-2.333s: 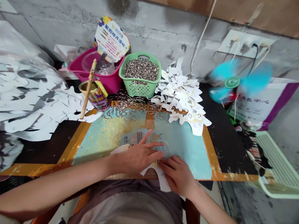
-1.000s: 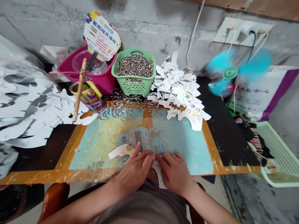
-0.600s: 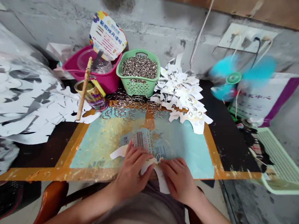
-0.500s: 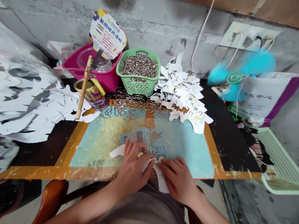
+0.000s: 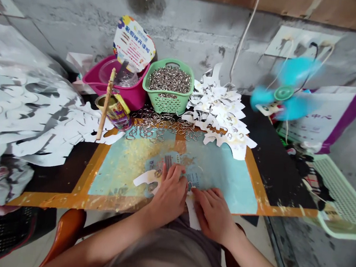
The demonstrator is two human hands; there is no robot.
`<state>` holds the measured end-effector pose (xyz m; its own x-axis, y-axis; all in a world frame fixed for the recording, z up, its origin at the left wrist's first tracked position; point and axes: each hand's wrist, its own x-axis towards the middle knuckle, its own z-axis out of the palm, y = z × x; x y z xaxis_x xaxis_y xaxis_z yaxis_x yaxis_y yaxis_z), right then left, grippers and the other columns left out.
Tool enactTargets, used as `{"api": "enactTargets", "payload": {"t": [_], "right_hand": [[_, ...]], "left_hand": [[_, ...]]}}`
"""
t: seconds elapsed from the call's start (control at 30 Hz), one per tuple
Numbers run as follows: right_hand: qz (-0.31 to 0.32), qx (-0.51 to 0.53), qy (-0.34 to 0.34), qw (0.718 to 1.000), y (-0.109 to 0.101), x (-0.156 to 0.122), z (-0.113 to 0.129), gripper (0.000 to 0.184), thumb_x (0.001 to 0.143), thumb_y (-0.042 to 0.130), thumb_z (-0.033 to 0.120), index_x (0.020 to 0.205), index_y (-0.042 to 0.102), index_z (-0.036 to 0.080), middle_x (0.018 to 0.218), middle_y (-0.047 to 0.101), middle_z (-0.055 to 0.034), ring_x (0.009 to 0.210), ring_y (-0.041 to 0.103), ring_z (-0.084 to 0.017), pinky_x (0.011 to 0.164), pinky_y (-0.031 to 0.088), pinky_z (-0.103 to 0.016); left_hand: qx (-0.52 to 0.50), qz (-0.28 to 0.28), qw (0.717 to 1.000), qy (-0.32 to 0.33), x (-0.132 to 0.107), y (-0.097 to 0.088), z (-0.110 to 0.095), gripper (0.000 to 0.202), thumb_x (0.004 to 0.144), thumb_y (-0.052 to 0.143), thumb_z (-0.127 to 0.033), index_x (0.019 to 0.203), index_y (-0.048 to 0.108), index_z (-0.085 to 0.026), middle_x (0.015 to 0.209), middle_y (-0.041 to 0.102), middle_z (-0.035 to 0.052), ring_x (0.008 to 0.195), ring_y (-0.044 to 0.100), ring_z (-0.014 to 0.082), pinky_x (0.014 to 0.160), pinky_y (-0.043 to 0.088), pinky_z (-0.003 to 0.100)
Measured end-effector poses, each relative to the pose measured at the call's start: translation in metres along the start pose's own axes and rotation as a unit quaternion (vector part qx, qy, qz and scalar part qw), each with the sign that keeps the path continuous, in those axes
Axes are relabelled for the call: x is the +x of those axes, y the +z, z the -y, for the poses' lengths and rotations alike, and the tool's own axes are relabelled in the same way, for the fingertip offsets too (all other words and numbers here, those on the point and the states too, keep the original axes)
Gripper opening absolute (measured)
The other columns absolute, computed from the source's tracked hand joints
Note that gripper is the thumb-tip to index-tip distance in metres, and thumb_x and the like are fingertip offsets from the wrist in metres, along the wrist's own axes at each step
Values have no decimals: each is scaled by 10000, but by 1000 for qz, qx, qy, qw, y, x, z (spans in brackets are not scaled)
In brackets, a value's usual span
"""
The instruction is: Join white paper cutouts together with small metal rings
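My left hand (image 5: 170, 194) lies flat, fingers together, pressing on a white paper cut-out (image 5: 145, 178) at the near edge of the blue mat (image 5: 224, 174). A metal ring (image 5: 158, 172) sits on the cut-out just left of my fingers. My right hand (image 5: 213, 212) rests beside it with fingers curled down onto the same cut-out, whose lower tip (image 5: 193, 220) hangs over the table edge. Whether either hand pinches a ring is hidden.
A green basket (image 5: 167, 102) full of metal rings stands at the back, with loose rings (image 5: 161, 128) before it. Finished white cut-outs (image 5: 222, 116) pile to its right, blank cut-outs (image 5: 28, 117) at left. A can with a stick (image 5: 113, 112), pink tub (image 5: 131, 95), spinning blue fan (image 5: 284, 94).
My left hand pulled back from a spread reach and now presses flat on the cut-out beside my right hand. The view has shifted slightly; the fan keeps spinning.
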<state>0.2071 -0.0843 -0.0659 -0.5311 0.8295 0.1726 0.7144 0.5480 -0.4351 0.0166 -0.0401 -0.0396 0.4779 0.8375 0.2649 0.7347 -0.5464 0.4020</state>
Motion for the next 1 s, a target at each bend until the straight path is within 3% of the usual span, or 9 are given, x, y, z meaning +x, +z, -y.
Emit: {"api": "enactTargets", "payload": {"t": [0.23, 0.33, 0.43, 0.53, 0.67, 0.87, 1.0], "right_hand": [[41, -35, -14, 998, -5, 0, 1, 521, 929, 489, 170, 1447, 439, 194, 1234, 645, -108, 976, 568, -272, 843, 345, -427], [50, -49, -14, 997, -6, 1, 3, 530, 916, 511, 185, 1443, 451, 186, 1244, 640, -118, 975, 562, -277, 840, 336, -432], [48, -45, -9, 998, -6, 2, 4, 519, 914, 514, 184, 1431, 466, 199, 1279, 628, -118, 991, 561, -277, 840, 329, -429], [51, -45, -7, 998, -6, 3, 4, 520, 908, 519, 180, 1425, 469, 201, 1299, 621, -120, 997, 556, -284, 843, 323, -432], [63, -52, -9, 997, -7, 3, 5, 533, 904, 524, 176, 1433, 458, 200, 1302, 621, -114, 1000, 555, -291, 850, 324, -438], [41, -12, 6, 999, -5, 4, 5, 431, 918, 495, 148, 1349, 494, 153, 1174, 661, -126, 976, 570, -281, 846, 358, -417], [9, 18, 21, 1000, -5, 5, 6, 358, 938, 460, 130, 1295, 488, 134, 1099, 678, -128, 950, 597, -273, 834, 380, -402]], "left_hand": [[60, -14, 997, -49, -10, 8, -1, 109, 827, 528, -63, 861, 564, -161, 1165, 523, 159, 1191, 491, 344, 1141, 234, 716], [54, -67, 994, -61, -14, 3, 1, 119, 863, 511, -71, 896, 576, -165, 1212, 528, 159, 1247, 466, 346, 1147, 215, 714], [14, -100, 995, -23, -24, -6, 5, 227, 892, 499, -93, 1082, 578, -188, 1336, 524, 142, 1344, 398, 332, 1167, 161, 709], [-43, -51, 997, 38, -36, -11, 10, 431, 885, 477, -78, 1298, 488, -200, 1288, 619, 105, 1375, 398, 293, 1198, 60, 683], [-86, 7, 994, 72, -42, -7, 15, 499, 859, 437, -39, 1341, 444, -167, 1196, 695, 88, 1356, 467, 263, 1207, -18, 662], [-65, 26, 993, 96, -39, -2, 19, 582, 841, 433, -47, 1410, 316, -81, 1197, 709, 145, 1333, 505, 303, 1185, 42, 705], [-1, 26, 989, 146, -35, -2, 19, 576, 834, 432, -68, 1399, 328, -34, 1183, 693, 206, 1269, 560, 312, 1163, 222, 679]]}}
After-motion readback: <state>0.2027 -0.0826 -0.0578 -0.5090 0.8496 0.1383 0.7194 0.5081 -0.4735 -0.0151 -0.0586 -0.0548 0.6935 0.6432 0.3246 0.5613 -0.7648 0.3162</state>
